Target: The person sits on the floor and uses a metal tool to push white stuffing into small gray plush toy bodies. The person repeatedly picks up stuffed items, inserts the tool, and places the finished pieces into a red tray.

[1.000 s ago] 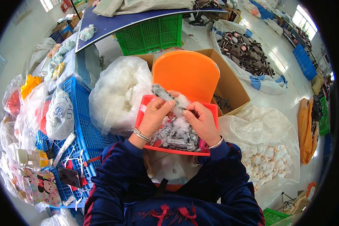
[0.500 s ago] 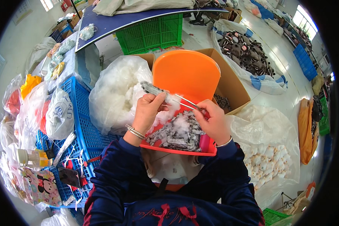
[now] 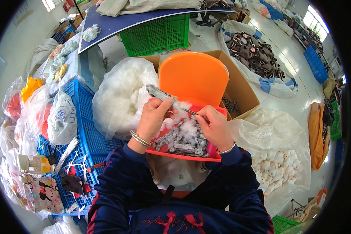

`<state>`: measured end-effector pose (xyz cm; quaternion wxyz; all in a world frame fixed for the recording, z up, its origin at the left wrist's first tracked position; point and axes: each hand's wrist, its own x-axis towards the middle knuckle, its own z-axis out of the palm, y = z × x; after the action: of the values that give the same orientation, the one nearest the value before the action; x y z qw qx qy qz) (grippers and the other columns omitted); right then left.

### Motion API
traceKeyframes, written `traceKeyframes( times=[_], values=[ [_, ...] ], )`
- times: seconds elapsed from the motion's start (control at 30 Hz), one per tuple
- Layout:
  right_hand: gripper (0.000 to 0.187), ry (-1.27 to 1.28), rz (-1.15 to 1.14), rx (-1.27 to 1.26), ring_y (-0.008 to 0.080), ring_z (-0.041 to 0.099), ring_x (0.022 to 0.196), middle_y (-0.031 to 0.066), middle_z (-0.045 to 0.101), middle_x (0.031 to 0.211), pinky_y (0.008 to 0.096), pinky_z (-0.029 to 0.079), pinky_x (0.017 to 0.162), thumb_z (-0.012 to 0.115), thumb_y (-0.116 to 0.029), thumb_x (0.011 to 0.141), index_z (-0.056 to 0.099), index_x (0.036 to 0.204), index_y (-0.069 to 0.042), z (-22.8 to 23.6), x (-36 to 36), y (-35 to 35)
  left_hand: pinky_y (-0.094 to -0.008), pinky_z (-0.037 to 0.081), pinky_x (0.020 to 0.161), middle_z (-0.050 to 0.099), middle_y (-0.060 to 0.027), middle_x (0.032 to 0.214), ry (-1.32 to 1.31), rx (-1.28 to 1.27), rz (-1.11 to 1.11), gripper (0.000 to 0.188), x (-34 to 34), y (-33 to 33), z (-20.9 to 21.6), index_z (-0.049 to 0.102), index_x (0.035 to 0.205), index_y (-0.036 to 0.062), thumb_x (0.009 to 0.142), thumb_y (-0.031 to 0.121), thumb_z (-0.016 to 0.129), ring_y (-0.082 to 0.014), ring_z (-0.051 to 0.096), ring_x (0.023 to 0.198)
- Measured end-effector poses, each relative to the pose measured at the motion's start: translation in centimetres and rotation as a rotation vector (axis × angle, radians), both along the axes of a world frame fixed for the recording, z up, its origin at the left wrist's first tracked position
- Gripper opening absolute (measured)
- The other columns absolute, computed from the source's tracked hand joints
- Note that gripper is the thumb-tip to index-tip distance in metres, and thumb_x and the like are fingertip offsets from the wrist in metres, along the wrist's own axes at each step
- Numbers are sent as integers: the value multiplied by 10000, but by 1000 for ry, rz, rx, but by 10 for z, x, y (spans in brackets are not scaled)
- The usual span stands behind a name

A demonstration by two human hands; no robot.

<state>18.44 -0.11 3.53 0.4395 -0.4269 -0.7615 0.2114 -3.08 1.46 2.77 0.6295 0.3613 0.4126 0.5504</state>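
Observation:
My left hand (image 3: 156, 117) pinches a small grey plush piece (image 3: 160, 93) between thumb and fingers. White stuffing (image 3: 182, 105) shows at the end of the piece that faces my right hand. My right hand (image 3: 215, 126) grips metal tweezers (image 3: 189, 111), whose tips reach into the stuffing beside my left fingers. Below both hands is a red tray (image 3: 183, 157) on my lap, holding a heap of grey plush pieces (image 3: 187, 142) with loose white fluff on top.
A clear bag of white stuffing (image 3: 123, 97) stands left of the tray. Beyond are an orange chair back (image 3: 194, 76) and a cardboard box (image 3: 241, 87). Blue crates (image 3: 91, 134) stand at left, a sack of white plush pieces (image 3: 277, 167) at right. A blue table (image 3: 132, 17) spans the back.
My right hand has moved a little left and down, toward my left hand. The tweezers' prongs, apart before, have come together, with their tips at the stuffing. My left hand stays nearly still.

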Motion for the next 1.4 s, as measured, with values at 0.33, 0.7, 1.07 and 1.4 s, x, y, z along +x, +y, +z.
traceKeyframes(
  times=[0.33, 0.7, 1.07, 1.4],
  values=[
    [102, 65, 11, -83, 203, 571, 598, 106, 578, 732, 296, 445, 555, 682, -40, 861, 584, 876, -14, -4, -5, -2, -218, 433, 542, 677, -97, 741, 72, 9, -9, 253, -3, -2, 6, 638, 806, 26, 952, 231, 630, -109, 579, 584],
    [94, 127, 36, -84, 148, 549, 588, 83, 577, 716, 268, 439, 550, 668, -30, 875, 578, 881, 0, -3, -7, -1, -217, 436, 537, 671, -89, 722, 20, 9, 5, 288, -1, -3, 3, 622, 740, 30, 947, 229, 637, -99, 554, 566],
    [114, 254, 44, -207, 114, 534, 608, 75, 576, 718, 261, 434, 558, 665, -51, 885, 567, 885, 7, -13, -13, 0, -224, 354, 482, 548, 26, 584, 318, 27, -45, 357, 18, -6, -5, 621, 668, 30, 909, 285, 690, -48, 469, 524],
    [128, 123, 36, -179, 138, 556, 628, 70, 580, 773, 268, 444, 575, 687, -58, 859, 579, 904, -6, 0, 3, 0, -230, 374, 559, 558, -10, 655, 13, 11, 109, 303, -1, 7, -5, 573, 725, 55, 922, 260, 675, -77, 474, 584]
  ],
)
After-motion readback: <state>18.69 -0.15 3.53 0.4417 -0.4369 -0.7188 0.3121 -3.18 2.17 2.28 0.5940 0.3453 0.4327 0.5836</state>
